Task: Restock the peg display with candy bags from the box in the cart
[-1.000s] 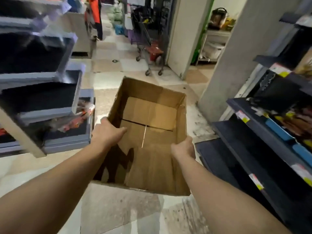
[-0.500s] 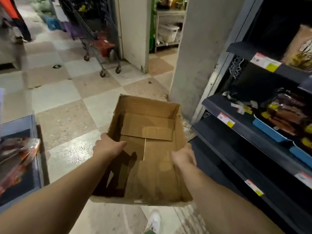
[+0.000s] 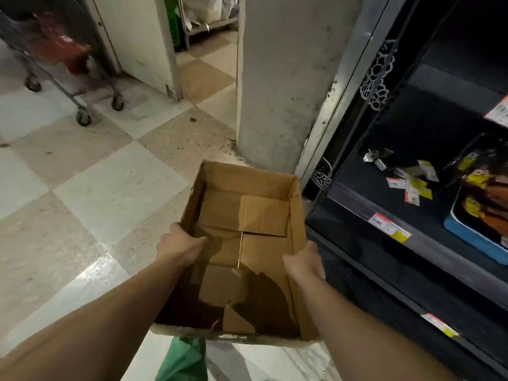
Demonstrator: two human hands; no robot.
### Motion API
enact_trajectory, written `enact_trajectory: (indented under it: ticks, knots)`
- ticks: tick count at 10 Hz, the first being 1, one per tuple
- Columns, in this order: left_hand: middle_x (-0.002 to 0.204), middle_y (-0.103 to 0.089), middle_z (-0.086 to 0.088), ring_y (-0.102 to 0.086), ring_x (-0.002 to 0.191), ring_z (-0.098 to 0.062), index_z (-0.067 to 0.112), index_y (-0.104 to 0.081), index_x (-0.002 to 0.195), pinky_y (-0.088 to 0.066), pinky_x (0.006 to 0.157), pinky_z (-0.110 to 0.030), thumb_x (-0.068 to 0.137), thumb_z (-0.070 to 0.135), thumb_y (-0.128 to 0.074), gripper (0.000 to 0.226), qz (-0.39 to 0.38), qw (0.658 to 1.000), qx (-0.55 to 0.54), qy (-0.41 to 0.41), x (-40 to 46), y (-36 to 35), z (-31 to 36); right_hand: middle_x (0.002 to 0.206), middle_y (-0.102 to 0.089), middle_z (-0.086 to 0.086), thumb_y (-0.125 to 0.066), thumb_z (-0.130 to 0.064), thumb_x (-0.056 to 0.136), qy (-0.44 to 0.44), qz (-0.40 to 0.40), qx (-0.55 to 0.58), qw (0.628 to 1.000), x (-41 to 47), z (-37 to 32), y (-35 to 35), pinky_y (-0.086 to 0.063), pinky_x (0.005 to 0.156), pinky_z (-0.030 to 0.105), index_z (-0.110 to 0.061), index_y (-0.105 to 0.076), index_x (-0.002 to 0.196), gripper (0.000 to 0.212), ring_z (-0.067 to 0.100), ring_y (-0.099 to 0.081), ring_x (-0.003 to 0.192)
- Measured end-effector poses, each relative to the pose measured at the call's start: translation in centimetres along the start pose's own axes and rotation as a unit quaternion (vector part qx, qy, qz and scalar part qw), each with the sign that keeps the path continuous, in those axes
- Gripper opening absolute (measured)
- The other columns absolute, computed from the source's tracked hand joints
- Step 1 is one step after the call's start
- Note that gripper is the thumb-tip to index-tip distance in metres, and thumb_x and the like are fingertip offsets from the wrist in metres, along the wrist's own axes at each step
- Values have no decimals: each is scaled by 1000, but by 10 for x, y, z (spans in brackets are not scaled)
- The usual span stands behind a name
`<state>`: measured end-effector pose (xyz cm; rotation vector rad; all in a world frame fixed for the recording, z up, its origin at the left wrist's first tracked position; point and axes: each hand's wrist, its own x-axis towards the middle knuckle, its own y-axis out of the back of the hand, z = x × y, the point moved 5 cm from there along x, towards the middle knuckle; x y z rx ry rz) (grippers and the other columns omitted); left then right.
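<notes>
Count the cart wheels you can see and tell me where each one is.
3. All sit at upper left on the tiled floor: one wheel farthest left, one nearest the camera, one to its right. A fourth may be hidden or out of frame.

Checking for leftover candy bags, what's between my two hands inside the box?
Only the bare bottom flaps of the cardboard box, shown in the head view. The left hand and right hand each grip a side wall; no bags lie between.

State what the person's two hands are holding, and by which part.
An empty cardboard box, held by its side walls: the left hand grips the left rim, the right hand the right rim.
</notes>
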<state>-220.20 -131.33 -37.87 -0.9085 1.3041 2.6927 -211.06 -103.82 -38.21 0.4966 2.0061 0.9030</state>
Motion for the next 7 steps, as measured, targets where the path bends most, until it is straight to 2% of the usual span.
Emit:
enact_trajectory:
  ticks: [1,2,3,4,5,6,7]
  knots:
    - [123,-58,-12,-60,99,-30,15,-39,140,-55,70,-36,85,43,-72,70,-39,998,31,-30,69,0,35,143,-50,12,-59,-25,93,-55,10,39,998,30,-30,-17,-45,74,30,-16,-23,152,70,30,-58,117]
    - [126,-58,-13,-61,107,-34,16,-37,142,-58,84,-44,81,48,-73,77,-66,993,82,-56,130,3,62,138,-53,12,-62,-29,89,-94,7,100,990,54,-59,-33,-52,88,36,-17,-29,149,70,32,-58,116]
    - [133,-55,-12,-59,113,-34,19,-32,146,-55,93,-46,80,47,-73,83,-100,985,111,-82,177,-1,83,134,-56,9,-66,-42,86,-109,16,133,985,74,-82,-42,-51,97,41,-20,-35,143,69,31,-58,116]
    - [156,-34,-13,-39,139,-37,21,-8,157,-37,112,-52,83,53,-68,101,-136,954,229,-139,206,-10,102,147,-45,8,-67,-48,84,-104,40,107,988,89,-102,-46,-41,108,48,-31,-23,151,82,33,-47,131]
    - [167,-9,-9,-11,152,-35,20,5,159,-17,119,-55,86,63,-61,108,-173,911,318,-197,207,-17,117,158,-31,7,-68,-44,87,-97,35,103,989,96,-123,-48,-34,114,50,-30,-11,157,91,33,-35,142]
    - [168,-1,-8,-2,155,-32,20,5,160,-9,123,-55,92,64,-52,99,-175,898,314,-254,198,-17,133,157,-35,4,-66,-36,91,-58,44,125,990,86,-141,-45,-42,110,46,-28,-18,156,81,30,-40,139]
    - [168,-7,-5,-6,155,-27,18,-5,160,-10,125,-48,98,57,-45,84,-116,890,284,-338,182,-4,156,153,-42,5,-64,-33,93,5,69,118,991,66,-156,-32,-44,108,43,-30,-25,154,72,29,-45,137]
